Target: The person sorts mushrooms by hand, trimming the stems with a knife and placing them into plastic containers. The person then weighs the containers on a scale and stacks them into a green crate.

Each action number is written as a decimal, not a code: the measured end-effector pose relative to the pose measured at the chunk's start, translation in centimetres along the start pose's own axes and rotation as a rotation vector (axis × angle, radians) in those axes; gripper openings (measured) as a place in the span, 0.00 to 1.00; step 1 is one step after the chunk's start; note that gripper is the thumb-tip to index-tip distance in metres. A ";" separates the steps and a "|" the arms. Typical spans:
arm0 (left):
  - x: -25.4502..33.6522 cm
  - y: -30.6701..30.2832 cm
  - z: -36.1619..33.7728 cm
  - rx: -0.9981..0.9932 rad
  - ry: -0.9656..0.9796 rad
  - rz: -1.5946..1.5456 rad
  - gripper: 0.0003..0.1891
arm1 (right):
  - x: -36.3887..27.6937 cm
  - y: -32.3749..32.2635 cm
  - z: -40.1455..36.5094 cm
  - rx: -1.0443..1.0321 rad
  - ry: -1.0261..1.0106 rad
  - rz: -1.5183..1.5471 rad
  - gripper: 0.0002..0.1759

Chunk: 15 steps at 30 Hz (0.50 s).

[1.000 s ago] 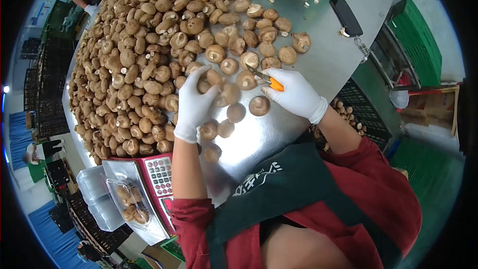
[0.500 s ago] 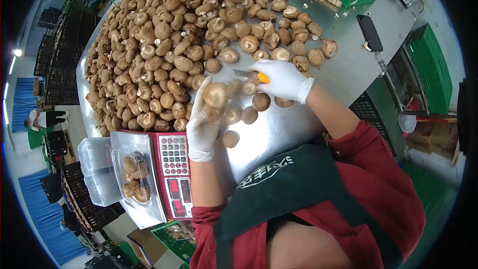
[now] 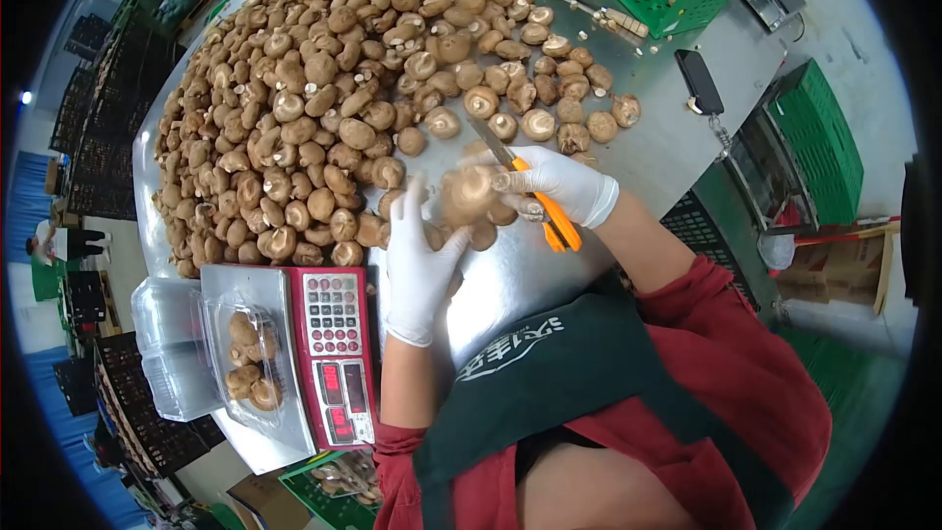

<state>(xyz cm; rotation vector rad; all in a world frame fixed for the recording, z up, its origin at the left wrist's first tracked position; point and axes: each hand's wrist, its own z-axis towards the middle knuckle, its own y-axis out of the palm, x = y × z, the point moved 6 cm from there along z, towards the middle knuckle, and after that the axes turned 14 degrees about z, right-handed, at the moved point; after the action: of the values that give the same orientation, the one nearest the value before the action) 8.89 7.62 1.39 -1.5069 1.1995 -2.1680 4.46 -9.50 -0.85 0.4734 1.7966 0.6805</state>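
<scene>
Mushroom (image 3: 465, 196) (blurred) | between left hand (image 3: 417, 270), spread, contact unclear | and right hand (image 3: 561, 183), curled around orange-handled cutter (image 3: 557, 223)

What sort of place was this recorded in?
Probably a produce sorting or packing room: a large heap of mushrooms covers much of a metal table, with a red digital scale and clear plastic trays at its edge.

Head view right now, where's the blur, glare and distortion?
Head view: motion blur smears a mushroom and the left hand at its fingertips; white glare marks the metal table beside that wrist; fisheye bending curves the edges, corners black.
</scene>
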 end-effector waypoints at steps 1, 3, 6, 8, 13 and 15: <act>0.5 -0.7 -0.2 0.086 0.004 -0.009 0.33 | 0.3 0.1 0.1 0.010 -0.008 -0.029 0.30; 1.6 -1.6 -0.6 0.165 0.165 0.078 0.34 | 1.3 0.0 0.5 0.055 0.024 -0.064 0.27; 1.6 -1.5 -1.5 0.062 0.363 0.229 0.31 | 2.4 1.0 1.1 0.157 0.070 -0.178 0.25; -1.1 -1.7 -1.8 0.055 0.049 -0.242 0.28 | 1.8 2.6 1.4 0.142 0.040 -0.208 0.27; -3.2 -3.1 -4.0 -0.086 -0.352 -0.825 0.25 | 3.2 4.3 2.5 0.047 0.029 -0.058 0.23; -4.1 -3.4 -4.7 -0.075 -0.337 -0.907 0.26 | 3.7 4.4 3.0 0.046 0.052 -0.172 0.20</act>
<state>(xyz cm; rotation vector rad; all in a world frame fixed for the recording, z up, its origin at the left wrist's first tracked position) 7.40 14.49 0.53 -2.6838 0.5147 -2.1573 6.08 -3.24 -1.28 0.3294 1.8800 0.5374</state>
